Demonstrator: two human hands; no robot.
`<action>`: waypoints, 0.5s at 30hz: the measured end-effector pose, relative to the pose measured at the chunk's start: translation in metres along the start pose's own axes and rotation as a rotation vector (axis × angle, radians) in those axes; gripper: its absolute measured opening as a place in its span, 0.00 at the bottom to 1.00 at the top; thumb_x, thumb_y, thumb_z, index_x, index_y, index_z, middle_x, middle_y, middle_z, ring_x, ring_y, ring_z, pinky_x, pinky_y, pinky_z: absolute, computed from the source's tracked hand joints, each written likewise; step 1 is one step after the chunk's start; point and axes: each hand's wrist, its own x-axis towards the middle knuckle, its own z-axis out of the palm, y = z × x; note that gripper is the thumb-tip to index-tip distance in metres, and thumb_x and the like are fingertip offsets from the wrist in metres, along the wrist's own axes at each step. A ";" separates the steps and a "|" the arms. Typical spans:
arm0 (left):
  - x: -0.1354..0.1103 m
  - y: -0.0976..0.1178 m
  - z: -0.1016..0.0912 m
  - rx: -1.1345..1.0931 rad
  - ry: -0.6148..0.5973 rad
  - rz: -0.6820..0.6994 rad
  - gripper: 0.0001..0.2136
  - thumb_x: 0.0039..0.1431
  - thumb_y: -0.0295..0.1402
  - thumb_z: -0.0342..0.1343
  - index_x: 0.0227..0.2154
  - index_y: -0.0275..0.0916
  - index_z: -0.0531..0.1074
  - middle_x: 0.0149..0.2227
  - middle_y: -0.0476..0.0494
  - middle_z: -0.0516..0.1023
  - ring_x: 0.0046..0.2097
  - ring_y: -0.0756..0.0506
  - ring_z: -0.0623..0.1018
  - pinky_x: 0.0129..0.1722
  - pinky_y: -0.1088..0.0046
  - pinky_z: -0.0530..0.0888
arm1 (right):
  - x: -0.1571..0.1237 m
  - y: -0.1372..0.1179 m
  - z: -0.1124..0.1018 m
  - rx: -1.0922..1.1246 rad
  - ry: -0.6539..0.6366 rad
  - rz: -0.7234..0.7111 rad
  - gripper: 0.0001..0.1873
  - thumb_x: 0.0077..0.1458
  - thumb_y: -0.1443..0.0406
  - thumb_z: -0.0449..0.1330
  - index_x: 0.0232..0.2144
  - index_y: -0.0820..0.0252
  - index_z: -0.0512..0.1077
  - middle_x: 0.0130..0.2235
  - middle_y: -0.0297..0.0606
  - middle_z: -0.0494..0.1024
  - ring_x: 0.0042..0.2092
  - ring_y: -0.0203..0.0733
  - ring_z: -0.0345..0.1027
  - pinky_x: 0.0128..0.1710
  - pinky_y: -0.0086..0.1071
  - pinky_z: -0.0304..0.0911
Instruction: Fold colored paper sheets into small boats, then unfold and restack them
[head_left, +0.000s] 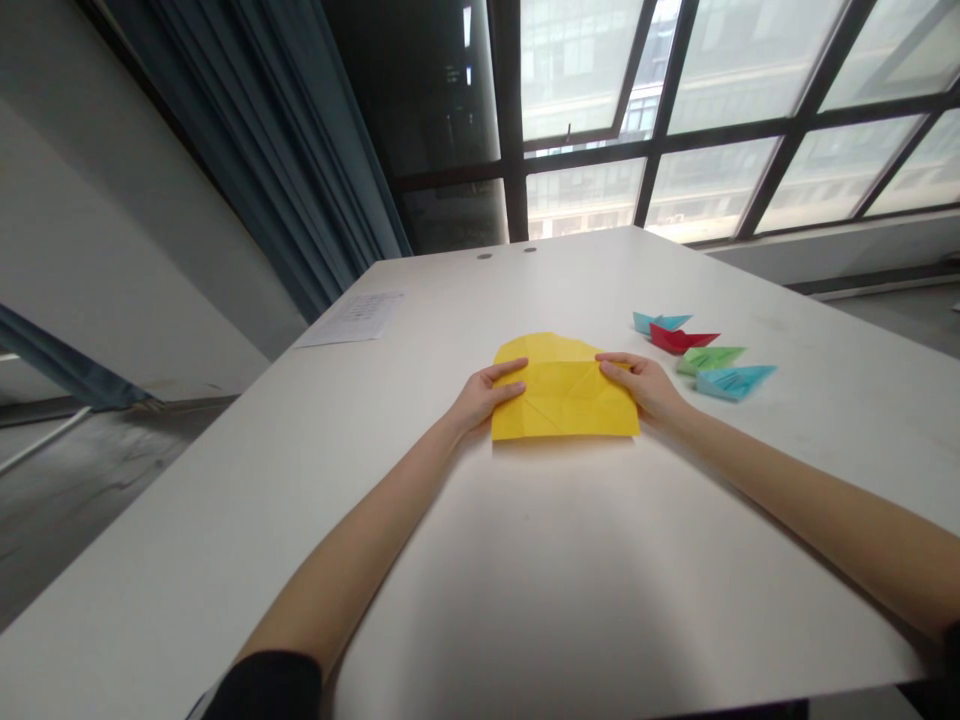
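Note:
A sheet of yellow paper point(566, 400) with crease lines is held just above the table, its front half folded or bent toward me and its back part curving up behind. My left hand point(484, 395) pinches its left edge between thumb and fingers. On the opposite side, my right hand point(645, 387) grips the right edge the same way, thumb in front. Most fingers of both hands are hidden behind the paper. To the right of my right hand stand several folded paper boats: a light blue one point(735, 382), a green one point(710, 359), a red one point(681, 339) and another blue one point(660, 322).
The white table point(525, 580) stretches away from me. A printed sheet point(354, 318) lies near its left edge. Two round grommets, one of them a dark disc point(484, 257), sit at the far end. Beyond are a blue curtain point(277, 130) and framed windows point(585, 195).

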 end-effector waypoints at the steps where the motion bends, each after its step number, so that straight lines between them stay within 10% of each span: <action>1: 0.000 0.000 -0.002 0.031 -0.019 -0.005 0.23 0.37 0.26 0.66 0.41 0.37 0.72 0.42 0.39 0.76 0.39 0.45 0.77 0.47 0.61 0.71 | 0.000 0.000 0.000 0.002 0.007 0.002 0.14 0.36 0.64 0.68 0.30 0.60 0.74 0.32 0.38 0.79 0.31 0.40 0.73 0.33 0.31 0.70; 15: 0.006 -0.001 -0.013 0.354 -0.105 0.207 0.29 0.38 0.30 0.65 0.48 0.39 0.68 0.53 0.38 0.67 0.50 0.40 0.70 0.49 0.62 0.68 | 0.003 0.003 -0.003 0.078 -0.028 0.038 0.12 0.40 0.66 0.66 0.32 0.60 0.73 0.35 0.39 0.79 0.34 0.40 0.73 0.37 0.32 0.70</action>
